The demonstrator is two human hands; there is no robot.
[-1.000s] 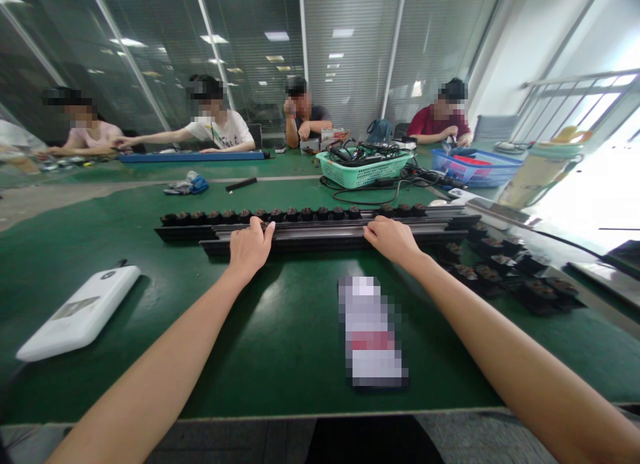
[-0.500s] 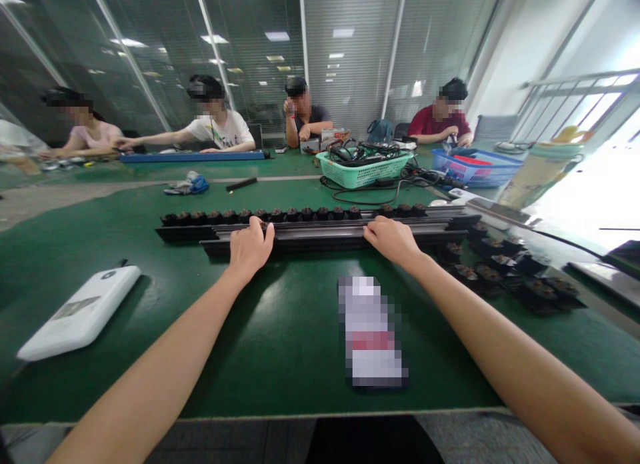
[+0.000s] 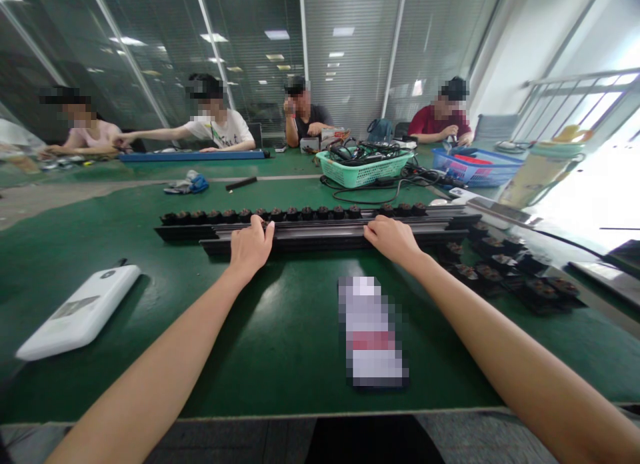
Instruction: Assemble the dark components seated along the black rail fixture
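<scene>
A long black rail (image 3: 320,243) lies crosswise on the green table, its channel side up. My left hand (image 3: 250,244) is closed over its left part, thumb raised along the inner side. A small dark piece shows by those fingertips, too hidden to name. Farther right, my right hand (image 3: 393,239) grips the same rail with its fingers curled over the edge and partly out of sight. Just behind it runs a second black rail (image 3: 183,234), bearing a row of small round black parts with brownish tops (image 3: 307,214).
More such black parts (image 3: 487,273) lie to the right. A phone (image 3: 375,337) rests between my forearms, and a white power bank-like device (image 3: 83,314) lies left. Beyond are a green basket of cables (image 3: 367,171), a blue basket (image 3: 475,171) and several seated people.
Both my hands and the rails stay where they were. Across the table, one person's lowered hand has shifted slightly.
</scene>
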